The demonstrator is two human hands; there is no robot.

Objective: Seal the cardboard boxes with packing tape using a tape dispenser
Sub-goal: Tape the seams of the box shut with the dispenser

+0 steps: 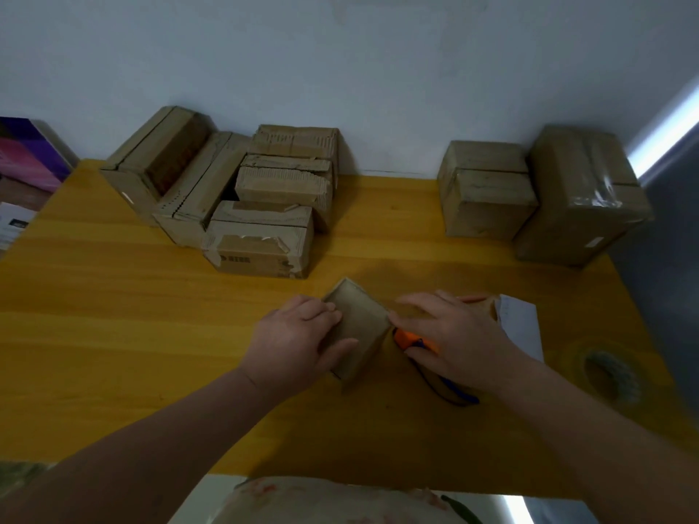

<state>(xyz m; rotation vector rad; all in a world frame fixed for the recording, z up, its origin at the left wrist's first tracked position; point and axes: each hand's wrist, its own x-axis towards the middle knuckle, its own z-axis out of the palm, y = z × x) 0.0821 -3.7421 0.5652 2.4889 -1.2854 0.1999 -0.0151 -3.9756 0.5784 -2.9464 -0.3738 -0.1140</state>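
Note:
A small cardboard box (361, 321) lies tilted on the yellow wooden table (113, 315), near the middle. My left hand (299, 342) grips its left side, thumb on the top face. My right hand (454, 342) covers an orange and blue tape dispenser (414, 342) with a brown tape roll, just right of the box. The dispenser's orange front touches the box's right edge. Most of the dispenser is hidden under my hand.
Several cardboard boxes (261, 240) are piled at the back left against the wall. Two more boxes (488, 194) stand at the back right, one (582, 198) wrapped in shiny tape. A white paper (520, 323) lies by my right hand. A round cable hole (609, 372) sits near the right edge.

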